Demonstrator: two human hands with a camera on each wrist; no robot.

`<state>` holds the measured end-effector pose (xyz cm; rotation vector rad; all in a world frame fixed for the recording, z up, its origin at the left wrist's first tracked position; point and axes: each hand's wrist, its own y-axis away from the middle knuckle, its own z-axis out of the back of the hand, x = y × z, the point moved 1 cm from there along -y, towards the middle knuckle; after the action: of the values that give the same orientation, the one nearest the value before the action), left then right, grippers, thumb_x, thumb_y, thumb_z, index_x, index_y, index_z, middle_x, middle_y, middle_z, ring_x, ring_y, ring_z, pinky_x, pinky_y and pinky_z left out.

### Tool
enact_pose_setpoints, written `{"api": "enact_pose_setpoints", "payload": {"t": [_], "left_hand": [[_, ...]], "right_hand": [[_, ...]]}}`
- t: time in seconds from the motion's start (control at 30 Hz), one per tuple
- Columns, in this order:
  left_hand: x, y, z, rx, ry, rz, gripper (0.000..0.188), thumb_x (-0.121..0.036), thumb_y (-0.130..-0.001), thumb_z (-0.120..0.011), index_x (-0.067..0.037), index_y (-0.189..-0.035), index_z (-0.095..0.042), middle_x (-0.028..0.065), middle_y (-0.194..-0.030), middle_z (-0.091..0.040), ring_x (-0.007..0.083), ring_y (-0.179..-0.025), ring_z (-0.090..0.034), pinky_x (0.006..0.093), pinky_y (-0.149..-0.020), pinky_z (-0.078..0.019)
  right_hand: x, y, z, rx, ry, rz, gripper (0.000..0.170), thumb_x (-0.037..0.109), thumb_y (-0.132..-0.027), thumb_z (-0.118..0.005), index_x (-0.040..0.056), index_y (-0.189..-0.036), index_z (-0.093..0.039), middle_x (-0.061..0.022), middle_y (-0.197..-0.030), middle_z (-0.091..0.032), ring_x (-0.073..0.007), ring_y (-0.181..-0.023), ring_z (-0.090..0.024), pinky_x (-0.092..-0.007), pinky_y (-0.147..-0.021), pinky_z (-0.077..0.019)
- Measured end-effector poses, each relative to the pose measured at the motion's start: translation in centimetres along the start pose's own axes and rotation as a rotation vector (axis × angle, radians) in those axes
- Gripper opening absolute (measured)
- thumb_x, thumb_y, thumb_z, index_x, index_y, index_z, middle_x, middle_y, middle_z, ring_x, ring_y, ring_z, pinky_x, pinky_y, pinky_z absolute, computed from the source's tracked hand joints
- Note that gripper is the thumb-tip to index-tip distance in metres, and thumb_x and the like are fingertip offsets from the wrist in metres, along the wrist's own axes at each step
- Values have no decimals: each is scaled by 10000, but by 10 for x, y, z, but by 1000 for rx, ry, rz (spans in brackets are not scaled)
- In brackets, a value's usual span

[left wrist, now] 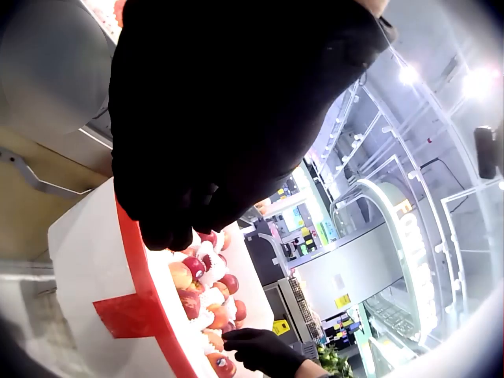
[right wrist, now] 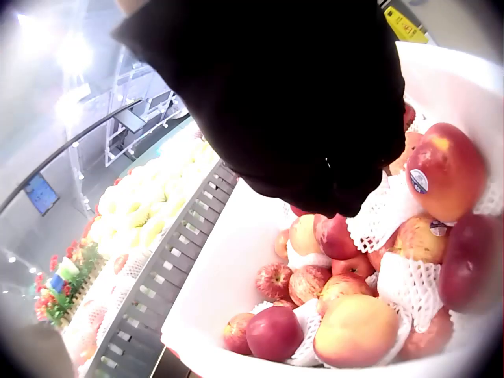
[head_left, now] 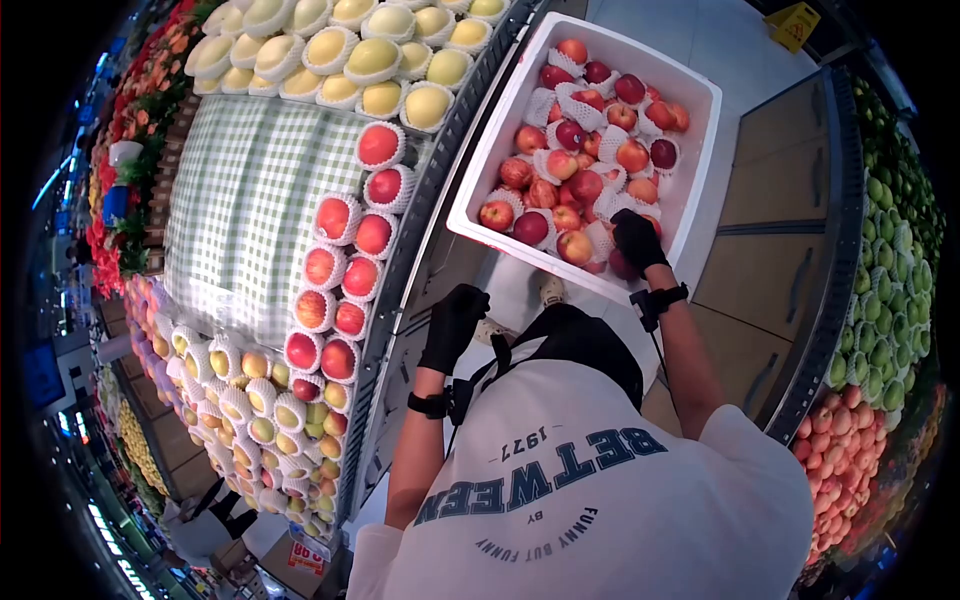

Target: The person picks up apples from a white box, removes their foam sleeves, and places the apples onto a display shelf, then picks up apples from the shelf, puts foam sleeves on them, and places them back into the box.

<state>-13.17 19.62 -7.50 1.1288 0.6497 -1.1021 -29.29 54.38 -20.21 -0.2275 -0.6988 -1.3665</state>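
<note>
A large white foam box [head_left: 706, 150] holds many red and yellow-red apples [head_left: 575, 246], some in white foam nets. My black-gloved right hand [head_left: 637, 240] reaches into its near right part. In the right wrist view, that hand's fingertips are right at a white foam net [right wrist: 376, 224], beside a big red apple with a sticker [right wrist: 447, 173]; whether they pinch the net I cannot tell. My gloved left hand [head_left: 455, 325] hangs outside the box, by its near left corner, fingers loosely curled and holding nothing. The left wrist view shows its dark glove before the box's red-marked side.
Left stands a fruit display with netted red apples [head_left: 372, 235], yellow fruit [head_left: 372, 60] and a green checked cloth [head_left: 265, 190]. Cabinets [head_left: 770, 200] flank the aisle on the right, under green fruit [head_left: 880, 290]. A yellow floor sign [head_left: 793, 26] stands beyond the box.
</note>
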Motion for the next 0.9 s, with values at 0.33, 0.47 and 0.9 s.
{"api": "enact_pose_setpoints", "payload": {"t": [0.33, 0.47, 0.9], "left_hand": [[6, 5, -22, -158, -52, -6, 209, -134, -917, -613, 15, -1061, -638, 104, -949, -688, 169, -885, -644, 301, -818, -500], [7, 12, -21, -137, -82, 22, 247, -133, -923, -609, 14, -1121, -619, 110, -1028, -681, 164, -962, -631, 299, -863, -490], [1, 19, -21, -263, -70, 16, 205, -110, -907, -617, 1, -1077, -645, 120, -994, -690, 179, -916, -652, 300, -830, -500]], "right_hand": [[27, -86, -15, -104, 522, 111, 540, 189, -764, -680, 150, -1281, -530, -120, -1118, -574, -365, -1027, -544, -526, -827, -455], [24, -101, -36, -174, 710, 155, 462, 222, -814, -598, 165, -1267, -531, -116, -1108, -585, -337, -1028, -539, -549, -827, -407], [22, -113, -26, -60, 714, 245, 318, 177, -806, -592, 172, -1123, -597, -46, -1050, -620, -268, -994, -569, -499, -803, -410]]}}
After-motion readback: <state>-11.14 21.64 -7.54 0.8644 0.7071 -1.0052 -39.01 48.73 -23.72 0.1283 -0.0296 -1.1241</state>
